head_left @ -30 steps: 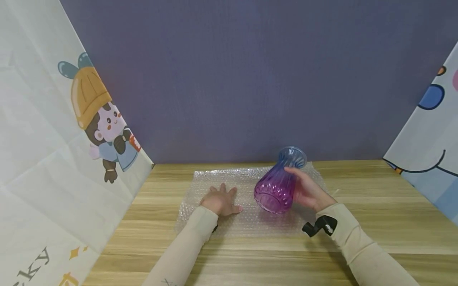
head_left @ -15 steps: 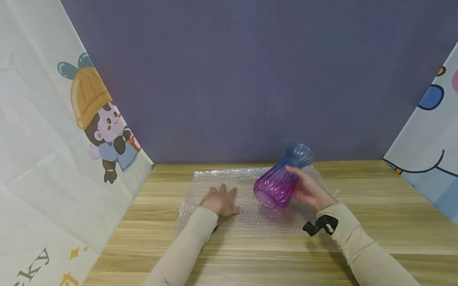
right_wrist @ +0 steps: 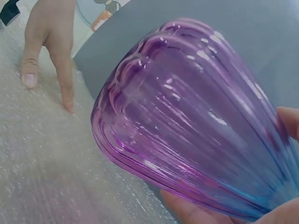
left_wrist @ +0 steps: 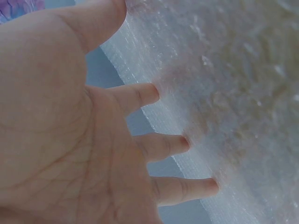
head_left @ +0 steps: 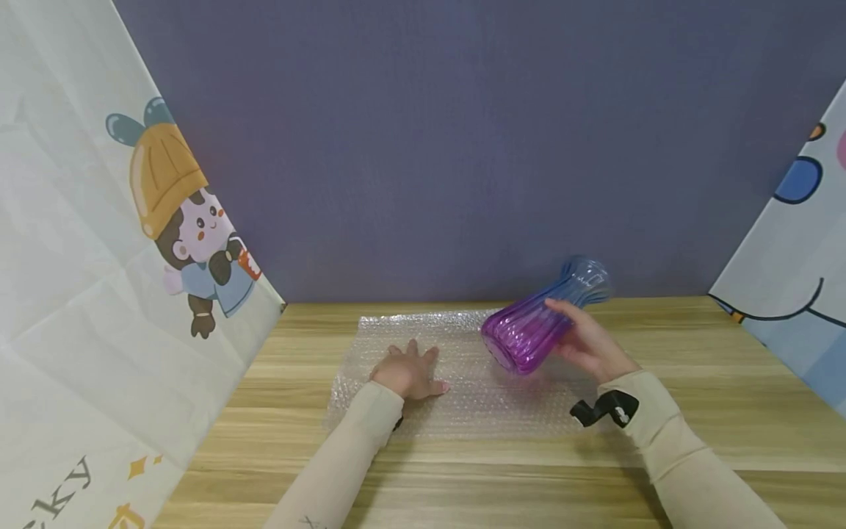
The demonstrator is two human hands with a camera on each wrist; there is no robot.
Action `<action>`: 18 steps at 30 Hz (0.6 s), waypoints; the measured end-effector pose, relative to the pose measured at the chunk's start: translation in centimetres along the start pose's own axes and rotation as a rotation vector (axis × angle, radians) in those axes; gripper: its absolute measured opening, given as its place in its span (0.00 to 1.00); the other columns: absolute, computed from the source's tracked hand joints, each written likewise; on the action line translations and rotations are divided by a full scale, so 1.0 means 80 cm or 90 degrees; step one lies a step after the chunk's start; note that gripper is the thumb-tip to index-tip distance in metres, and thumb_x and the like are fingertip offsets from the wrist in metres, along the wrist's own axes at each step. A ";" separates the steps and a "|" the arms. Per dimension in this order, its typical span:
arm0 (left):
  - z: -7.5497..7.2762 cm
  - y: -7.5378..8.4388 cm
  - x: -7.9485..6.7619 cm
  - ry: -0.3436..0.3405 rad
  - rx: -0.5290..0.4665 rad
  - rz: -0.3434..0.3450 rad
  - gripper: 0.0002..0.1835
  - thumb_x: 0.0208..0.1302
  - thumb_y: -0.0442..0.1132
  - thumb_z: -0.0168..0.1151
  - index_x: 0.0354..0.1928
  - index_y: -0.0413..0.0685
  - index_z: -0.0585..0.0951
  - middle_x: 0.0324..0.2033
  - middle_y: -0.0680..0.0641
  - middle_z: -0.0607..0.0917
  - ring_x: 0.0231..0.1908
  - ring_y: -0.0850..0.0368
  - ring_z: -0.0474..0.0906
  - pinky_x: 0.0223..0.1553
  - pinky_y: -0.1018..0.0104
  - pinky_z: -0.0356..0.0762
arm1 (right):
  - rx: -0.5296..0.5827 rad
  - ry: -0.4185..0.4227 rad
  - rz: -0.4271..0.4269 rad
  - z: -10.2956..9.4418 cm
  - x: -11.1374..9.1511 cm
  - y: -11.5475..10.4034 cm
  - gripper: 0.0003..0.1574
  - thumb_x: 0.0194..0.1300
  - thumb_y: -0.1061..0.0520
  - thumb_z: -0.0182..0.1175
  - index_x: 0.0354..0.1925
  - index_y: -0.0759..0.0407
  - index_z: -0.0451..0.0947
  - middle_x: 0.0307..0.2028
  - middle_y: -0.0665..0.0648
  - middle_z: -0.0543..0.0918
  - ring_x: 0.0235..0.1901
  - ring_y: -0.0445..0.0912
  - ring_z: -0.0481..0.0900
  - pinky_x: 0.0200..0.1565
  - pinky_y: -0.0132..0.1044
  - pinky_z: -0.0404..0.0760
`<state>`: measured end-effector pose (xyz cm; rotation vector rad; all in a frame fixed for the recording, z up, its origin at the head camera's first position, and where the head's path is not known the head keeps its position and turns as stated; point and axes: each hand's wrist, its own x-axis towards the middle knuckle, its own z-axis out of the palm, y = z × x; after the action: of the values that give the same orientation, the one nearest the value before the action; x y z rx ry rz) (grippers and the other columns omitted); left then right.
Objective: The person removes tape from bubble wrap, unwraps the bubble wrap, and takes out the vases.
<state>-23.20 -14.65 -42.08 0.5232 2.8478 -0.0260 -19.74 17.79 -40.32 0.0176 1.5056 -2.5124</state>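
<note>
A ribbed glass vase (head_left: pixel 529 330), purple at the base and blue toward its flared mouth, is gripped by my right hand (head_left: pixel 588 345) around its side. It tilts above the bubble wrap (head_left: pixel 456 411), base to the lower left and mouth to the upper right. The right wrist view shows fingers and thumb around the vase (right_wrist: pixel 187 121) near its narrower blue part. My left hand (head_left: pixel 407 369) rests on the left half of the bubble wrap, fingers spread. In the left wrist view, the straight fingertips of the left hand (left_wrist: pixel 88 121) touch the wrap (left_wrist: pixel 233 102).
The sheet lies flat on a wood-grain table (head_left: pixel 463 485), close to a dark blue-grey back wall (head_left: pixel 423 162). White panels with cartoon prints (head_left: pixel 192 220) stand at the left and right sides. A black strap (head_left: pixel 608 408) hangs at the right wrist.
The right hand has moved a little right and away from me with the vase. The vase has tipped further over, its mouth swinging right. My left hand has stayed in place.
</note>
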 end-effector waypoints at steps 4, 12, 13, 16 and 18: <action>0.001 0.000 0.001 0.001 0.001 0.000 0.46 0.64 0.73 0.58 0.80 0.68 0.58 0.80 0.40 0.56 0.74 0.26 0.58 0.50 0.25 0.80 | 0.032 0.006 -0.004 -0.003 -0.001 -0.005 0.13 0.79 0.50 0.53 0.57 0.48 0.65 0.47 0.46 0.83 0.48 0.40 0.84 0.53 0.34 0.86; -0.001 0.001 0.000 -0.002 -0.007 -0.005 0.46 0.64 0.73 0.58 0.80 0.68 0.59 0.80 0.40 0.56 0.75 0.26 0.57 0.49 0.25 0.80 | 0.073 0.006 -0.013 -0.007 -0.004 -0.012 0.10 0.78 0.52 0.55 0.54 0.49 0.69 0.45 0.47 0.83 0.46 0.41 0.84 0.51 0.36 0.86; -0.001 0.001 0.000 -0.003 -0.008 -0.005 0.46 0.64 0.73 0.58 0.80 0.68 0.59 0.81 0.41 0.56 0.75 0.26 0.57 0.49 0.25 0.80 | 0.076 0.011 -0.011 -0.008 -0.005 -0.013 0.12 0.78 0.52 0.56 0.55 0.49 0.68 0.45 0.47 0.83 0.47 0.41 0.84 0.51 0.35 0.86; -0.001 0.002 0.000 -0.004 -0.010 -0.006 0.46 0.64 0.73 0.58 0.80 0.68 0.59 0.81 0.41 0.55 0.75 0.26 0.57 0.49 0.25 0.80 | 0.066 0.022 -0.008 -0.009 -0.005 -0.015 0.15 0.78 0.51 0.55 0.58 0.48 0.64 0.46 0.46 0.82 0.47 0.40 0.82 0.51 0.34 0.86; -0.001 0.002 0.001 -0.004 -0.010 -0.006 0.46 0.64 0.73 0.58 0.80 0.68 0.59 0.81 0.41 0.55 0.75 0.25 0.56 0.49 0.25 0.80 | 0.066 0.025 -0.007 -0.009 -0.004 -0.016 0.15 0.78 0.51 0.55 0.58 0.48 0.64 0.47 0.46 0.81 0.47 0.39 0.82 0.51 0.33 0.85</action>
<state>-23.20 -14.47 -42.04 0.5050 2.8419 -0.0064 -19.73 19.06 -39.55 0.0762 1.3913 -2.6112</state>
